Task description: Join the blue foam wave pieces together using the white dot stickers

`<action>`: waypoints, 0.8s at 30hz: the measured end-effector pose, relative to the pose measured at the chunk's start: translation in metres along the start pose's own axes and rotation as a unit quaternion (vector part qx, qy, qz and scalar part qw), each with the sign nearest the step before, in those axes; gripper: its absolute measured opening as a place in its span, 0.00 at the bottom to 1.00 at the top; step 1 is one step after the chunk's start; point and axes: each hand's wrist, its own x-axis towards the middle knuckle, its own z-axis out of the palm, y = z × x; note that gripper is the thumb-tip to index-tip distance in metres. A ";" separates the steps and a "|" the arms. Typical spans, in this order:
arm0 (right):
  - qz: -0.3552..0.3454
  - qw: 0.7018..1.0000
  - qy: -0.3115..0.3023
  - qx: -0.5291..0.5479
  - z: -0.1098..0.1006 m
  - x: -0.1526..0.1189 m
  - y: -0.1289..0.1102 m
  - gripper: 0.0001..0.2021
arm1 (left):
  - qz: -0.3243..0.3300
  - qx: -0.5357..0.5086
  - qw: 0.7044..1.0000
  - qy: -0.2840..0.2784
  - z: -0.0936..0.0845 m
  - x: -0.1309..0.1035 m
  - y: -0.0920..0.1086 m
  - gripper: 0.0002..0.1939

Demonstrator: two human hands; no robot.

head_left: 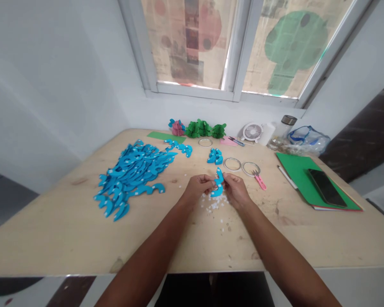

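Between my two hands is a wavy blue paper cutout (218, 190) with small white squares on it. My left hand (199, 186) pinches its left edge, and my right hand (235, 187) holds its right side with closed fingers. Under it, small white paper scraps (214, 204) are scattered on the table. Just beyond my hands sits a small stack of similar blue cutouts (214, 156). A large heap of blue paper cutouts (136, 164) lies to the left, many bearing white squares. More blue cutouts (179, 147) rest behind the heap.
Rolls of tape (232, 158) and pink-handled scissors (260, 181) lie right of my hands on the wooden table (83, 238). Farther right are a pen (287, 177), a green folder (291, 164) and a phone (327, 187). Green paper shapes (204, 128), a fan (252, 132) and a bottle (285, 126) stand at the back.
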 end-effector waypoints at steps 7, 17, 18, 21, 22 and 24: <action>-0.018 0.998 0.032 -0.042 -0.001 0.002 0.002 0.14 | 0.009 0.007 1.000 0.005 0.000 -0.001 -0.001 0.06; -0.067 0.987 0.061 -0.136 -0.001 0.003 0.001 0.13 | 0.024 0.018 0.999 0.012 0.002 -0.002 0.002 0.03; -0.068 0.986 0.064 -0.139 -0.001 0.003 0.000 0.12 | 0.027 0.019 0.999 0.012 0.002 -0.002 0.002 0.03; -0.070 0.985 0.069 -0.145 -0.001 0.002 0.000 0.12 | 0.030 0.021 0.999 0.008 0.002 -0.002 0.002 0.04; -0.071 0.984 0.071 -0.145 -0.001 0.002 0.000 0.12 | 0.029 0.024 0.999 0.008 0.002 -0.002 0.003 0.04; -0.072 0.984 0.073 -0.147 -0.001 0.002 0.001 0.12 | 0.028 0.032 0.999 0.007 0.003 -0.003 0.003 0.03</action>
